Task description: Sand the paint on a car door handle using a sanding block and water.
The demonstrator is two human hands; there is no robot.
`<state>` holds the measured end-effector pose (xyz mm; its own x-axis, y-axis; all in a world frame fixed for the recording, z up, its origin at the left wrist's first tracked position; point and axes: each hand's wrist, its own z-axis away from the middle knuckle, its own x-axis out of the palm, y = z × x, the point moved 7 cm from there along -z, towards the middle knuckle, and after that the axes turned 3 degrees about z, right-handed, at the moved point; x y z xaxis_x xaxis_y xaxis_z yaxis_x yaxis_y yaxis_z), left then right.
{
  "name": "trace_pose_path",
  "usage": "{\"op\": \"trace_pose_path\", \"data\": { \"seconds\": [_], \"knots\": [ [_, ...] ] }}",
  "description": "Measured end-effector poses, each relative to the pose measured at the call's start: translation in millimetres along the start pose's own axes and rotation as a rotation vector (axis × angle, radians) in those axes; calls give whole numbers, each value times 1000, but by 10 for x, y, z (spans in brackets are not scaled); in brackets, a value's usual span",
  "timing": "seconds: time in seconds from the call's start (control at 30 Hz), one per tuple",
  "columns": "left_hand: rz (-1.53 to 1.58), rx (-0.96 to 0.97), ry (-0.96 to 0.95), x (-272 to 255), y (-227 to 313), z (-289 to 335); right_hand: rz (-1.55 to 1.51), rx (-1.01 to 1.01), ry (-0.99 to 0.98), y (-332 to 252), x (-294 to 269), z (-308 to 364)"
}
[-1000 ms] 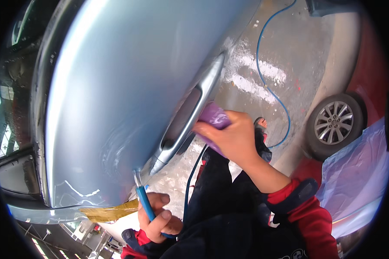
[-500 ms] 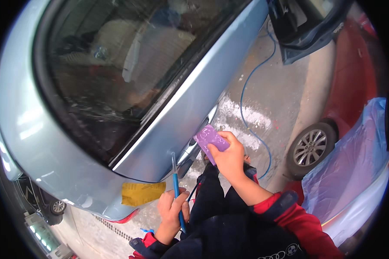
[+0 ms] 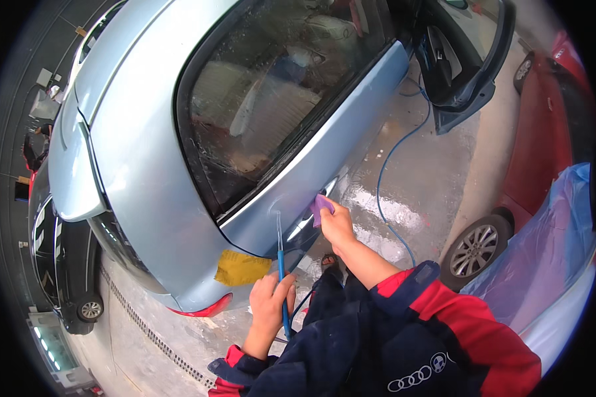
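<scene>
Left of the silver-blue car (image 3: 136, 165) stands a black car (image 3: 73, 264). On the silver-blue car's rear corner lies a yellow sheet (image 3: 242, 267), any print too small to read. Beside that car's door (image 3: 251, 228), the left hand (image 3: 269, 303) grips a blue hose (image 3: 281, 264); the right hand (image 3: 338, 226) pinches a purple pad (image 3: 321, 210) at the same door. Below the car, the dark jacket (image 3: 338, 344) bears pale linked rings (image 3: 409, 380) and a round badge (image 3: 439, 361).

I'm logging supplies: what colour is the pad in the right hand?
Purple: the pad in the right hand, seen best in the head view.
</scene>
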<state>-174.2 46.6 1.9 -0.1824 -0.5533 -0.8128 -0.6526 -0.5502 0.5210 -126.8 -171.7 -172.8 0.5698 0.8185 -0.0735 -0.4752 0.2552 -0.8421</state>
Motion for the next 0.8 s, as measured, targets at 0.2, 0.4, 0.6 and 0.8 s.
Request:
{"op": "trace_pose_path", "data": {
  "seconds": [0.2, 0.4, 0.6, 0.8],
  "knots": [
    [-216, 100, -342, -70, 70, -182, -70, 77, -90, -114, 138, 54],
    [-336, 326, -510, -224, 192, -402, -218, 97, -92, 139, 275, -84],
    [-231, 640, -502, -356, 197, -553, -295, 192, -260, 190, 427, -5],
    [-212, 811, -605, -371, -11, -685, -505, 330, -307, 452, 478, -60]
  ]
}}
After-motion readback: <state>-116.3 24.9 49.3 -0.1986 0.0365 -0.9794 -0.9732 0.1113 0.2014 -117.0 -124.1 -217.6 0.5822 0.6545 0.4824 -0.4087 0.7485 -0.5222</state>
